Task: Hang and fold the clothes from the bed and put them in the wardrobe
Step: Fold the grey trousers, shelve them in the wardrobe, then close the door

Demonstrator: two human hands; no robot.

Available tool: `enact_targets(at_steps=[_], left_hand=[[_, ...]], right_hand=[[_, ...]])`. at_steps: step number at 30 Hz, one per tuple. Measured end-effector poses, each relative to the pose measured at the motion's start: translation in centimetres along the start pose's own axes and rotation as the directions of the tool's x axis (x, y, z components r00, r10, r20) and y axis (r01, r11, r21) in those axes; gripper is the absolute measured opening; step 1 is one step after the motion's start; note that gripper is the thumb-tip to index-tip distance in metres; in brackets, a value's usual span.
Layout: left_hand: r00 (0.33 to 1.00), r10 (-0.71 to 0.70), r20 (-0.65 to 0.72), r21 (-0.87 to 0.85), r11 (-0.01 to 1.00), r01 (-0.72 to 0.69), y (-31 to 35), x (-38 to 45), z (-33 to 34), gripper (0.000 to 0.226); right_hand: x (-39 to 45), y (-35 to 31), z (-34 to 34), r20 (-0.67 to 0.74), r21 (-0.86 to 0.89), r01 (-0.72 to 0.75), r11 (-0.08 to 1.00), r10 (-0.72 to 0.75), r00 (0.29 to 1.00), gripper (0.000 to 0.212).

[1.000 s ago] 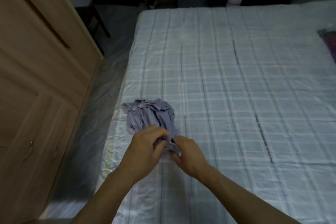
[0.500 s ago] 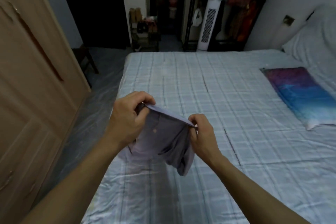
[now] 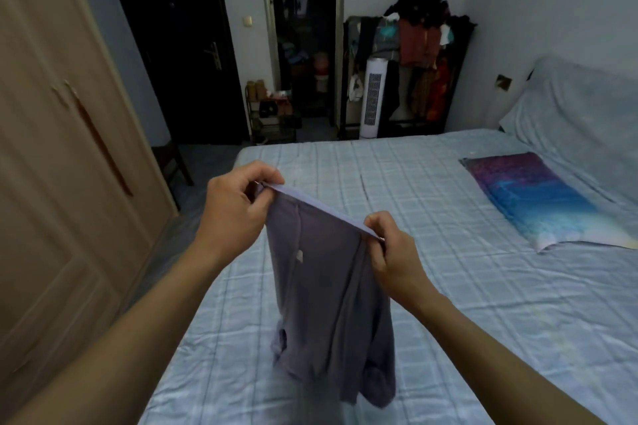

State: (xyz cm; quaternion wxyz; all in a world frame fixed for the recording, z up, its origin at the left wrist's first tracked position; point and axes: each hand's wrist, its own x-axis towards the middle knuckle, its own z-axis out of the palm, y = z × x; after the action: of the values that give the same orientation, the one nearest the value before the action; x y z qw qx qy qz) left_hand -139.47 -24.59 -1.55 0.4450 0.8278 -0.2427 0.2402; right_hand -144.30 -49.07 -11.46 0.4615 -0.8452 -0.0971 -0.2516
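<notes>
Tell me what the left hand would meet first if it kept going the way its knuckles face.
Probably the bed: the left hand, gripping the purple garment, faces forward over the mattress; past it stands the white tower fan. Depth is unclear.

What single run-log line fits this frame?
step: lift garment | left hand: pinches hem | right hand: pinches hem | purple garment: hangs over bed

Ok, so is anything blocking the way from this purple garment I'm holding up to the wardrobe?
The wardrobe doors look shut, so they stand between the purple garment and its inside. Otherwise nothing visible: the left hand and right hand hold it above the bed, with bare floor before the wardrobe.
</notes>
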Motion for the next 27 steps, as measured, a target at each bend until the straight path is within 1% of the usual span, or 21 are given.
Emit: enact_targets(at_steps=[5, 10, 13, 15, 18, 21, 24, 27], left_hand=[[1.000, 0.020, 0.001, 0.019, 1.000, -0.020, 4.3, -3.6, 1.7, 0.031], [1.000, 0.006, -0.003, 0.015, 1.000, -0.006, 7.2, -4.0, 2.4, 0.028], [0.999, 0.012, -0.037, 0.011, 1.000, -0.012, 8.4, -2.8, 2.8, 0.025], [0.999, 0.027, -0.047, 0.017, 1.000, -0.026, 8.8, -1.3, 3.5, 0.023], [0.997, 0.058, -0.057, 0.018, 0.998, -0.057, 9.1, 1.3, 5.5, 0.021], [0.995, 0.045, -0.087, -0.020, 0.999, -0.047, 8.9, 4.1, 7.5, 0.021], [0.990, 0.041, -0.138, -0.072, 0.996, -0.051, 8.2, 6.8, 8.5, 0.021], [0.975, 0.088, -0.202, -0.109, 0.988, -0.112, 7.3, 8.8, 8.7, 0.023]], right_hand=[[-3.4, 0.1, -5.4, 0.064, -0.067, 0.032, 0.997, -0.028, 0.998, 0.022], [-4.1, -0.9, -8.9, 0.035, -0.147, 0.086, 0.985, -0.082, 0.996, 0.024], [-2.1, -1.4, -10.9, 0.021, -0.220, 0.118, 0.968, -0.116, 0.993, 0.022], [-0.1, -1.2, -12.1, 0.013, -0.276, 0.123, 0.953, -0.125, 0.992, 0.017], [3.3, -0.6, -13.7, -0.003, -0.361, 0.089, 0.928, -0.097, 0.995, 0.012], [6.5, -0.3, -15.1, -0.019, -0.427, 0.068, 0.901, -0.084, 0.996, 0.010], [9.6, -0.7, -16.3, -0.044, -0.496, 0.129, 0.859, -0.173, 0.984, 0.009], [12.1, -1.3, -17.2, -0.057, -0.542, 0.201, 0.816, -0.274, 0.960, 0.007]])
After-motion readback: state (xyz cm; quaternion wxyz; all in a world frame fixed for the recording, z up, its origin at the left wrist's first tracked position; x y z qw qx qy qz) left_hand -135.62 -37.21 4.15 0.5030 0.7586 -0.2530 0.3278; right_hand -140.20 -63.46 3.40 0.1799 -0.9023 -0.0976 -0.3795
